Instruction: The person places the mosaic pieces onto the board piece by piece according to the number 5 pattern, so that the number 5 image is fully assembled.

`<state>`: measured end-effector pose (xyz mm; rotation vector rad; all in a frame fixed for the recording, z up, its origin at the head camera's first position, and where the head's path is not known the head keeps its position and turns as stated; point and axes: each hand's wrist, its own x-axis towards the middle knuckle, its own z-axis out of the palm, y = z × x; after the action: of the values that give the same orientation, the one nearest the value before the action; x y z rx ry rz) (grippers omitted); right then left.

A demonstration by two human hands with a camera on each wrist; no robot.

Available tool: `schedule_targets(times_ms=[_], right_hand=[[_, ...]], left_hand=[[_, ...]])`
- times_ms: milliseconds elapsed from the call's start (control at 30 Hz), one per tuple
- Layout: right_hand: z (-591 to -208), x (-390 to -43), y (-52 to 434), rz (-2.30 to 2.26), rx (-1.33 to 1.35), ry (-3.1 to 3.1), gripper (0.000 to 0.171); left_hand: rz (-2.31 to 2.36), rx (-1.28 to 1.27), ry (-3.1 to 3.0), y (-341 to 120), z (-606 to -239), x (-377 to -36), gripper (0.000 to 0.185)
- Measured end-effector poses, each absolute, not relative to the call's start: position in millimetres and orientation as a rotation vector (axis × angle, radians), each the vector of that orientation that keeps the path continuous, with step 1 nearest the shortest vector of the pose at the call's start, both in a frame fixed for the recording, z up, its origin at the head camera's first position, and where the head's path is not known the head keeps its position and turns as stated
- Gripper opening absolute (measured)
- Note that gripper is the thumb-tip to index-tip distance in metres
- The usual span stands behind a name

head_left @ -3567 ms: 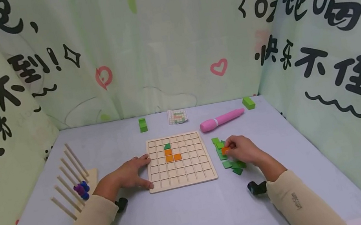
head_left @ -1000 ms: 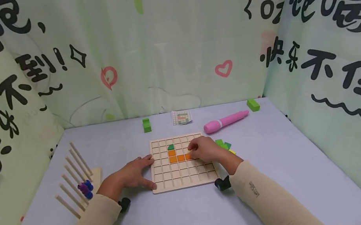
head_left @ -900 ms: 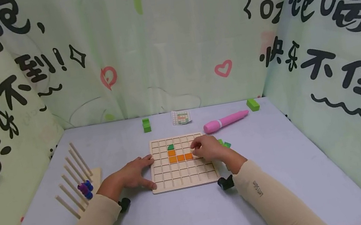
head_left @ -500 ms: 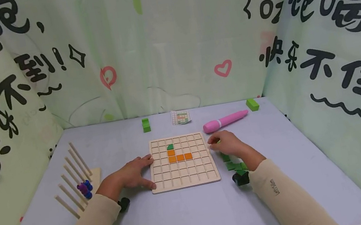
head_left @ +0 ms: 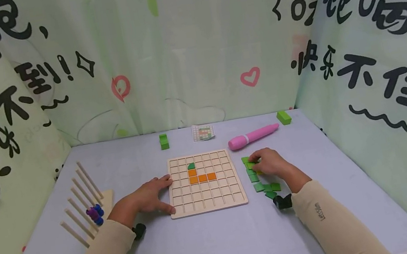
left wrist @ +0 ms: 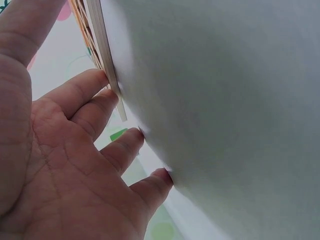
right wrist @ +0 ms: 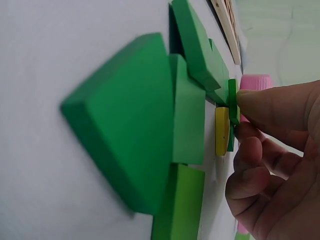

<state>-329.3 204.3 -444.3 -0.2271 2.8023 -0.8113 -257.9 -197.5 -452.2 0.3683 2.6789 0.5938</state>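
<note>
right wrist view alone shows right hand (right wrist: 270, 170) fingers (right wrist: 265, 107) pinching a green tile (right wrist: 232, 102); left hand (head_left: 146, 198) fingers flat against the board (head_left: 204, 180).

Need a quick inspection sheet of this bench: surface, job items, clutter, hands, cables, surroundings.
Surface: pale table.
Job's things: grid board holding four orange tiles and one green piece; green tile pile right of it.
Clutter: pink pen, two green blocks, pattern card, peg rack.
Hands: left hand rests open against the board's edge; right hand pinches a green tile.
Cables: nothing seen.
Surroundings: printed curtains.
</note>
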Motion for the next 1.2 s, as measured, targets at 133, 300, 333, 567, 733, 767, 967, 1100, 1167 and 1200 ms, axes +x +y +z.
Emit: schedule_targets(times_ms=[133,300,333,567,733,767,967,1100,1167,1200], right_hand=[[-446.4,-330.6,203.0,-0.769,-0.226,2.824,0.031],[-445.5,-330.1,201.7,-0.751,-0.218,2.84,0.029],[-445.0,-329.8,201.7,-0.753,-0.222,2.844,0.028],[-444.2,-328.4,200.8,-0.778,-0.222,2.849,0.022],[-443.9,-326.5,199.0,-0.795,-0.191,2.827,0.017],[-443.6,-326.2,198.7,-0.8,-0.194,2.822,0.016],[-440.7,-327.5,195.7,-0.87,-0.251,2.765,0.013],[-439.6,-330.5,188.4,-0.962,-0.293,2.714,0.013],[-439.0,-331.6,182.8,-0.993,-0.315,2.694,0.013],[-438.7,-332.0,179.8,-1.004,-0.322,2.685,0.013]], left_hand=[[0.593,0.345,2.674,-196.0,-451.1,-258.0,0.102],[0.599,0.322,2.674,-196.0,-452.5,-257.7,0.101],[0.602,0.318,2.674,-196.3,-453.0,-257.7,0.101],[0.587,0.339,2.682,-195.8,-452.7,-257.3,0.1],[0.593,0.352,2.681,-196.4,-452.7,-257.3,0.1],[0.601,0.351,2.678,-196.6,-452.6,-257.3,0.1],[0.599,0.346,2.68,-197.4,-453.9,-258.3,0.101],[0.593,0.333,2.679,-197.9,-455.3,-259.4,0.101],[0.59,0.334,2.681,-198.0,-455.2,-259.6,0.101],[0.589,0.335,2.681,-198.1,-455.2,-259.6,0.101]])
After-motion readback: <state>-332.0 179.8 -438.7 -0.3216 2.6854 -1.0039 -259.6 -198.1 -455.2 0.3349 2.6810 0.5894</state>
